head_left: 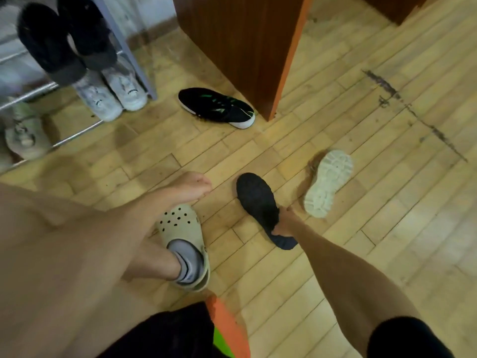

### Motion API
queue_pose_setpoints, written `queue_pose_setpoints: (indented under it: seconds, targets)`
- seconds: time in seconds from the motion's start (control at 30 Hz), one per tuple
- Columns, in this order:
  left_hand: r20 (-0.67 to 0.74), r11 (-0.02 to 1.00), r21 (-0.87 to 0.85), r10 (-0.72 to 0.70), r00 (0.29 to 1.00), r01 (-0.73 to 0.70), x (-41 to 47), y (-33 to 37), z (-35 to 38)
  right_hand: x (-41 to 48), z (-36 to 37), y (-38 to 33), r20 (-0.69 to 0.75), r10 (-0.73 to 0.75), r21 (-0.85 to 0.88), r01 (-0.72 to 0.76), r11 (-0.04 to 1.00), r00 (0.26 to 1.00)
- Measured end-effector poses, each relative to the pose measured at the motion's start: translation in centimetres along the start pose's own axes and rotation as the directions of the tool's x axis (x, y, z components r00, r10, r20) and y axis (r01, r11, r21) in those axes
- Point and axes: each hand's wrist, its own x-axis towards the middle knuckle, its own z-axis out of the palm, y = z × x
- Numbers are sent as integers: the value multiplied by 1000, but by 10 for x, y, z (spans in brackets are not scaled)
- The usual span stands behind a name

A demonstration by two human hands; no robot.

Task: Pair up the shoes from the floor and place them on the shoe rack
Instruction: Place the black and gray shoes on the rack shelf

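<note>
The pale wooden plank floor [335,254] fills most of the view, marked by a dark scuff line at the upper right. A dark brown wooden cabinet with an orange edge [240,47] stands at the top centre. At the upper left, the metal-bar shoe rack [31,93] holds a pair of black fuzzy slippers [64,40] on an upper tier, a pair of white trainers [113,91] below them, and one greyish trainer [25,133] lower left, blurred. The left hand [192,186] hangs above the floor, fingers loosely curled, holding nothing. A black trainer with green stripes and a white sole [219,107] lies on the floor just beside the cabinet corner. A cream perforated clog [185,239] is worn on a grey-socked foot. The right hand [284,223] is closed around the heel end of a black shoe turned sole-up [255,200]. Near it lies a cream shoe, sole-up [326,182], apart from the hand.
</note>
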Motion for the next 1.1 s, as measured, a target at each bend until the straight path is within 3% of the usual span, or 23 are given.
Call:
queue_pose_setpoints:
  seconds: [0.2, 0.37, 0.57, 0.63, 0.7, 0.77, 0.9, 1.0, 1.1]
  targets:
    - [-20, 995, -61, 80, 997, -81, 6, 18, 4, 8, -6, -4, -26, 30, 16, -30, 999, 999]
    - [-20, 989, -89, 114, 993, -115, -1, 27, 9, 3, -30, -8, 155, -25, 151, 1, 989, 988]
    - [-32, 987, -145, 71, 997, -74, -11, 21, 7, -21, -78, -46, 11, -203, 195, 197, 961, 979]
    - [-41, 970, -238, 44, 998, -53, -15, 23, 2, -33, -93, -73, -117, -259, 129, 273, 953, 959]
    - [-58, 898, -438, 15, 998, -38, -21, 31, -13, -48, -111, -105, -274, -320, 37, 342, 939, 907]
    - [-118, 763, -642, 0, 993, -76, -29, 44, -36, -68, -129, -139, -403, -386, -48, 402, 914, 830]
    - [-349, 540, -795, -35, 937, -276, -53, 59, -93, -107, -155, -204, -588, -564, -286, 504, 815, 579]
    - [-534, 449, -788, -160, 830, -421, -69, 50, -128, -137, -169, -248, -579, -683, -338, 631, 699, 446]
    - [-611, 406, -777, -302, 732, -482, -79, 39, -155, -165, -187, -275, -451, -788, -378, 711, 594, 419]
